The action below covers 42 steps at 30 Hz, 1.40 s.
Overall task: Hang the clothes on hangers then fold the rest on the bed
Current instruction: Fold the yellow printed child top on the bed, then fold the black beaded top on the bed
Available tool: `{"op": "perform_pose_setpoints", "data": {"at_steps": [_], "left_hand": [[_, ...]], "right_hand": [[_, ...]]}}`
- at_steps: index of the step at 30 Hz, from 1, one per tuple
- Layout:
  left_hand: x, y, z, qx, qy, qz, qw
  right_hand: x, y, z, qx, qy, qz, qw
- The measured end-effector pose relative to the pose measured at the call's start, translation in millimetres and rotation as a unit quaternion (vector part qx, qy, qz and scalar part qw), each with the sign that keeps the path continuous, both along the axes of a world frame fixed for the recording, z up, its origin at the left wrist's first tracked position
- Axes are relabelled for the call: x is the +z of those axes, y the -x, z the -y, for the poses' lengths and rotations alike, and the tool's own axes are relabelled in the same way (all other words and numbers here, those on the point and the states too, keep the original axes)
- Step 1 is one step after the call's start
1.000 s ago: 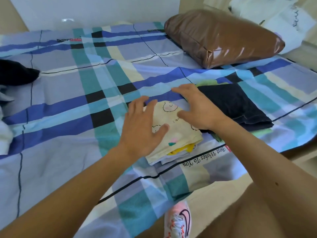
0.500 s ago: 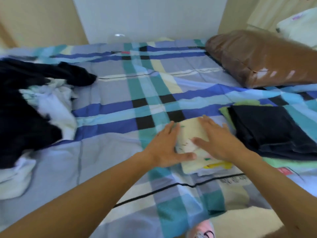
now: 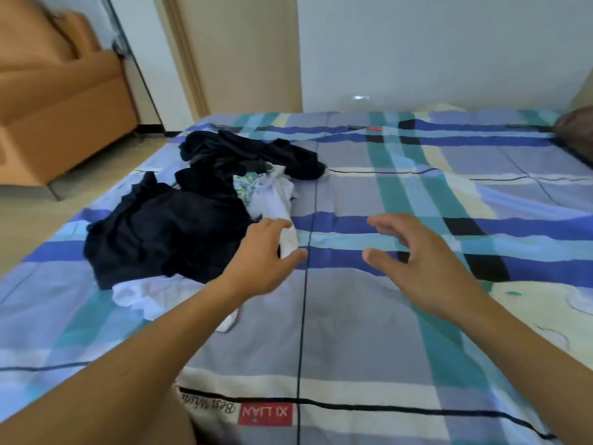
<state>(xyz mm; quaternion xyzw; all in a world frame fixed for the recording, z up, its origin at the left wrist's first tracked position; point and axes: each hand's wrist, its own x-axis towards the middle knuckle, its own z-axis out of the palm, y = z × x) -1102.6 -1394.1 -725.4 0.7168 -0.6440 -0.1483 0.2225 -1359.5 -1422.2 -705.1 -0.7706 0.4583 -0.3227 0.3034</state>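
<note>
A heap of unfolded clothes lies on the left half of the bed (image 3: 353, 332): dark navy garments (image 3: 167, 232) with white pieces (image 3: 272, 200) mixed in and a white one (image 3: 144, 293) under the front. My left hand (image 3: 263, 261) hovers at the heap's right edge, fingers spread next to a white garment, holding nothing. My right hand (image 3: 417, 261) floats over the bare sheet to the right, fingers loosely spread and empty. A folded cream garment (image 3: 545, 306) shows at the right edge.
The bed has a blue, teal and cream plaid sheet. A brown pillow (image 3: 577, 130) peeks in at the far right. An orange armchair (image 3: 57, 101) stands on the floor at the left, beside a door frame (image 3: 192, 59). A white wall runs behind the bed.
Both hands have left the folded cream garment and moved left toward the heap of clothes. The view has swung left, so the folded pile and pillow are now at the right edge.
</note>
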Motion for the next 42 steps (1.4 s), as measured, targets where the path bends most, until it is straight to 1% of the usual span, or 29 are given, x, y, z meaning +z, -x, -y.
{"op": "perform_pose_setpoints", "data": {"at_steps": [2, 5, 7, 9, 11, 12, 13, 15, 17, 18, 20, 23, 26, 27, 28, 30, 32, 35, 38, 40, 42], "left_hand": [[-9.1, -25.6, 3.8, 0.055, -0.03, 0.094, 0.994], [-20.1, -58.0, 11.5, 0.11, -0.035, 0.206, 0.972], [-31.2, -86.5, 13.6, 0.144, -0.082, 0.242, 0.956], [-38.3, -106.5, 15.7, 0.168, -0.114, 0.254, 0.946], [-42.4, -120.1, 19.0, 0.18, -0.073, 0.264, 0.945], [-42.6, -123.4, 21.1, 0.187, -0.043, 0.256, 0.948], [-41.4, -125.2, 23.3, 0.194, -0.014, 0.227, 0.954], [-32.6, -122.5, 27.8, 0.214, 0.033, 0.11, 0.97], [-14.3, -112.3, 31.0, 0.215, 0.093, -0.001, 0.972], [-3.0, -103.5, 31.7, 0.204, 0.125, -0.037, 0.97], [19.0, -83.0, 28.3, 0.168, 0.178, -0.089, 0.966], [43.3, -49.6, 19.0, 0.085, 0.221, -0.177, 0.955], [53.9, -1.3, 4.9, -0.022, 0.216, -0.22, 0.951], [53.8, 18.4, -0.5, -0.057, 0.2, -0.228, 0.951], [53.7, 37.3, -6.4, -0.087, 0.181, -0.23, 0.952], [51.8, 64.6, -15.5, -0.118, 0.16, -0.221, 0.955], [52.4, 68.6, -15.8, -0.104, 0.176, -0.203, 0.958], [53.5, 50.7, -6.8, -0.066, 0.206, -0.122, 0.969], [50.4, 37.4, -0.9, -0.036, 0.208, -0.046, 0.976], [45.2, 33.6, 1.4, -0.012, 0.221, 0.008, 0.975], [38.4, 27.4, 3.4, 0.019, 0.219, 0.059, 0.974]], "right_hand": [[-2.9, -17.2, 1.4, 0.012, -0.01, 0.007, 1.0], [-11.1, -29.2, 4.2, 0.011, -0.021, 0.015, 1.0], [-18.2, -33.3, 4.7, 0.015, -0.031, 0.006, 0.999], [-24.2, -31.6, 4.4, 0.012, -0.043, -0.012, 0.999], [-29.5, -30.1, 4.4, 0.012, -0.049, -0.022, 0.998], [-31.5, -28.9, 4.5, 0.013, -0.049, -0.025, 0.998], [-33.0, -27.6, 5.2, 0.012, -0.049, -0.028, 0.998], [-34.1, -24.5, 6.5, 0.011, -0.046, -0.035, 0.998], [-33.7, -22.6, 7.1, 0.009, -0.043, -0.037, 0.998], [-32.8, -22.6, 7.1, 0.008, -0.039, -0.033, 0.999], [-31.7, -25.4, 6.3, 0.016, -0.033, -0.024, 0.999], [-28.4, -33.0, 3.2, 0.054, -0.056, 0.003, 0.997], [-20.9, -51.3, -6.5, 0.12, -0.097, 0.038, 0.987], [-21.2, -57.6, -9.9, 0.128, -0.108, 0.057, 0.984], [-21.5, -63.2, -13.4, 0.114, -0.114, 0.077, 0.984], [-19.7, -66.7, -17.7, 0.045, -0.109, 0.106, 0.987], [-13.7, -61.4, -16.1, -0.005, -0.095, 0.104, 0.99], [0.3, -45.8, -11.0, -0.016, -0.139, 0.142, 0.98], [11.4, -34.2, -3.5, -0.066, -0.165, 0.188, 0.966], [15.2, -29.9, 1.1, -0.111, -0.188, 0.242, 0.946], [19.1, -23.9, 6.2, -0.145, -0.22, 0.316, 0.911]]}}
